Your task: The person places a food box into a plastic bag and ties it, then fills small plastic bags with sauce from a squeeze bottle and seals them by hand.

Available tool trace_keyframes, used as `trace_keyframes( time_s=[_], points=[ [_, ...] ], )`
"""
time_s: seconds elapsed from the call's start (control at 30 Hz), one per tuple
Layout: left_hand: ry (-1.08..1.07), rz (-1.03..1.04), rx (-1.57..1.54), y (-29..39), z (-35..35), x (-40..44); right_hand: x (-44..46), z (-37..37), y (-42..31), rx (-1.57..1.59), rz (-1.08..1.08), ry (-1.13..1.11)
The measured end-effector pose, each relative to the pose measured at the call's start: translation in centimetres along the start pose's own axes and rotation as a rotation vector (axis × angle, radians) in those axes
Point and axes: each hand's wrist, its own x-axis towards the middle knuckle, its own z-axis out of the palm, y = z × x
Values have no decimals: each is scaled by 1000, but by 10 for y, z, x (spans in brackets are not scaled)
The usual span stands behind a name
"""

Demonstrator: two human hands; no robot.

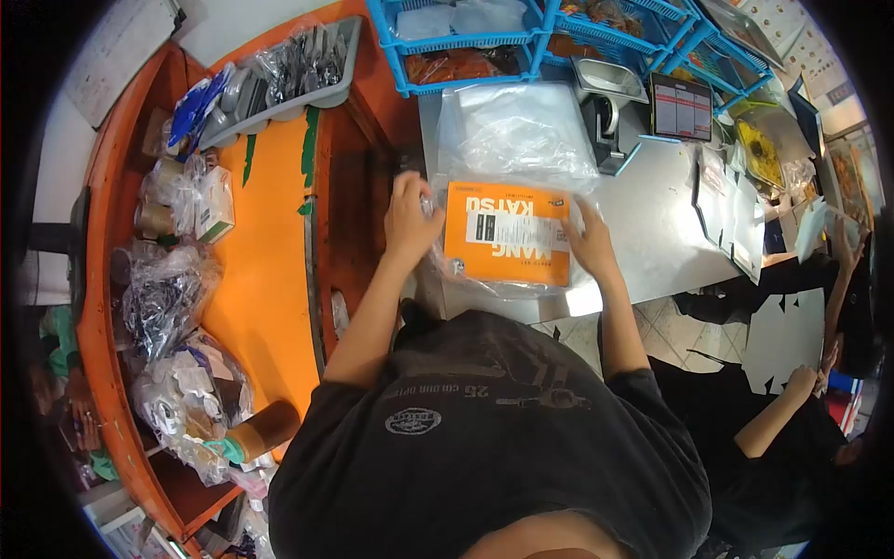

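An orange box [507, 263] with white lettering and a white printed label lies flat on the metal counter, inside or beneath a clear plastic bag [510, 290]. At the box's left side, my left hand [412, 222] has its fingers curled at the edge of the bag. My right hand [590, 240] is at the box's right edge, its fingers bent over the plastic there. Just beyond the box lies a stack of clear plastic bags [517, 126].
Blue crates [466, 87] stand behind the metal counter [652, 200], with a tablet [681, 108] and black device [607, 133] at right. An orange table [265, 279] holds a grey cutlery tray [279, 107]. A co-worker's hands [808, 380] hold white cardboard at right.
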Motion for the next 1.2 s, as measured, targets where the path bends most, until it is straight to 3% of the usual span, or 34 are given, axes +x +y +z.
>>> trace_keyframes(
  time_s=[0.07, 0.17, 0.2, 0.3, 0.37, 0.43, 0.5, 0.53, 0.63, 0.73, 0.83, 0.9, 0.93, 1.03, 1.13, 1.2],
  points=[
    [108, 100, -10, -18, 15, 35, 25, 16, 6, 21, -90, 42],
    [-130, 33, 8, -58, 50, 82, 63, 52, 19, -181, -215, 43],
    [-68, 22, -83, -55, 50, 88, 67, 60, 21, -288, -248, 30],
    [154, 21, -361, -21, 39, 92, 61, 32, -18, -272, -49, -114],
    [364, 56, -555, 17, 25, 72, 63, 26, 6, 118, -69, -89],
    [245, 4, -841, 9, 35, 65, 53, 19, 6, 275, -106, -31],
    [88, -105, -1260, 2, 37, 69, 48, 10, 0, 197, -189, 61],
    [-16, -88, -1197, 9, 22, 64, 48, 6, -4, 251, -273, 139],
    [-71, 253, -1207, 59, -13, 42, 22, -20, -39, 686, -291, 224],
    [204, 215, -944, 41, -22, 29, -4, -45, -15, 682, 83, 231],
    [-332, -9, -675, 38, -14, 2, -4, -27, 35, 441, 297, 509],
    [-196, 58, -526, -7, 42, -26, 6, 6, 77, 488, 367, 388],
    [-277, -262, -175, 11, 25, -26, 8, 13, 76, 509, 402, 325],
    [-256, -316, -646, 6, 1, -23, 3, -13, 41, 487, 316, -90],
    [-266, -187, -768, 24, -13, -30, -4, -26, 24, 346, 449, -126],
    [-352, -147, -856, 23, -11, -32, -15, -42, 8, 85, 462, -225]
  ],
)
